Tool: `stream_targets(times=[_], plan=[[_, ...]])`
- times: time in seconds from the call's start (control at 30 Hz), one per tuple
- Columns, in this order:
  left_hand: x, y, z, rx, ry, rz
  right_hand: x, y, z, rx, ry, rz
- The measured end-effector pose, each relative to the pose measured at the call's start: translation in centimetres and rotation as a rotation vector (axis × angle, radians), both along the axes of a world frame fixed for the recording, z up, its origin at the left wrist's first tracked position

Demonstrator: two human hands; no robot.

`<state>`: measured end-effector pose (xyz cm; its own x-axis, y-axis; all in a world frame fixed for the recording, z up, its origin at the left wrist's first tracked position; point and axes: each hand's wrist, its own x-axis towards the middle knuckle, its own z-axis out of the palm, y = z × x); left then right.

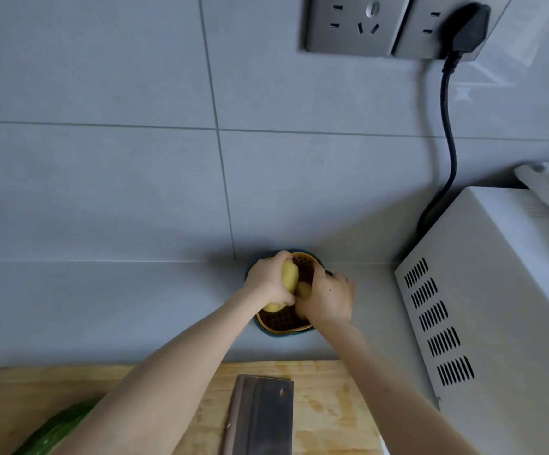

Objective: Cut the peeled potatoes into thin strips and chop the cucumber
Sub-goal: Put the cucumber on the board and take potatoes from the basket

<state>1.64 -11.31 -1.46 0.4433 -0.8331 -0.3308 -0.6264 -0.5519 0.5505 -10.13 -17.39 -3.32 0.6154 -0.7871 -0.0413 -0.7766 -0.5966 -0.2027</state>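
A yellow strainer basket point(283, 325) in a dark teal bowl stands by the wall. Over it my left hand point(266, 280) grips a peeled yellow potato point(290, 275). Another potato point(303, 289) lies right beside it, and my right hand point(328, 297) closes around this one, mostly hiding it. On the wooden cutting board point(332, 395) near me lies a cleaver point(261, 418), blade flat. A green cucumber point(56, 431) rests at the board's left end, partly hidden by my left forearm.
A white microwave point(496, 323) stands at the right, its vented side facing the bowl. A black plug and cable point(450, 142) run down the tiled wall from a socket point(358, 24) behind it. Grey countertop point(102, 307) stretches left of the bowl.
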Motion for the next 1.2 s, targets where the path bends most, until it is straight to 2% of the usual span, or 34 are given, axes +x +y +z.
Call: stream_targets(times=[0.13,0.2,0.4,0.57,0.73,0.83,0.97,1.1,1.2], plan=[[-0.1,1.3,1.4,-0.106,0.169,0.130,0.2,0.4,0.8,-0.068,0.218,0.124],[0.0,2.4,2.2,-0.168,0.226,0.182,0.3,0.8,0.6,-0.105,0.264,0.154],[1.1,6.8,3.4,-0.252,0.342,0.316,0.0,1.0,0.2,-0.133,0.169,0.110],[1.4,9.5,4.9,-0.297,0.407,0.409,0.5,1.4,0.8,-0.133,0.237,0.115],[1.3,12.6,6.1,-0.293,0.425,0.434,1.1,1.5,2.1,-0.008,-0.053,-0.069],[0.5,14.7,5.8,-0.275,0.486,0.464,0.2,2.2,2.0,-0.006,0.158,0.036],[0.0,16.4,5.5,-0.271,0.518,0.483,-0.3,2.8,0.1,0.141,0.193,0.166],[0.3,17.2,5.4,-0.275,0.535,0.494,0.3,2.6,0.3,0.117,0.297,0.217],[0.6,17.8,5.5,-0.286,0.528,0.503,0.6,2.6,0.6,0.140,0.264,0.206]])
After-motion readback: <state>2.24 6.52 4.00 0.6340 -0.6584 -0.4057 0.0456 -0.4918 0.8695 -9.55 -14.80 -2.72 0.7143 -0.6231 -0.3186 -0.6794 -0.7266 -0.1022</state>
